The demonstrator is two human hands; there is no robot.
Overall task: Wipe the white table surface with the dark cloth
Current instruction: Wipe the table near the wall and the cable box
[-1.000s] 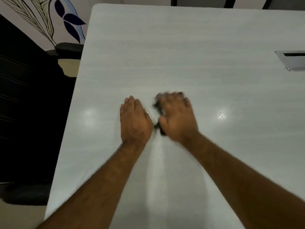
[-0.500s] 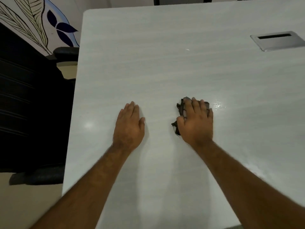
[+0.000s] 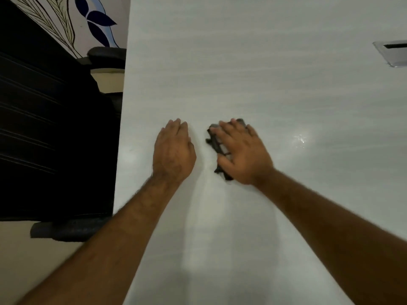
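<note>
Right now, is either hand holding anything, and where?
The right hand presses flat on top of the dark cloth; the left hand rests bare on the table.

Left hand (image 3: 174, 154) flat on table (image 3: 264, 73), cloth (image 3: 214, 142) under right hand (image 3: 243, 154) just beside.

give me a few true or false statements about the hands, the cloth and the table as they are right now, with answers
1. The right hand presses flat on the dark cloth. True.
2. The left hand holds a corner of the cloth. False: it rests flat on the bare white table, apart from the cloth.
3. A metal cable hatch is set into the table at far right. True.
4. The cloth hangs over the table's edge. False: it lies well in on the surface.
5. A black chair stands to the table's left. True.
</note>
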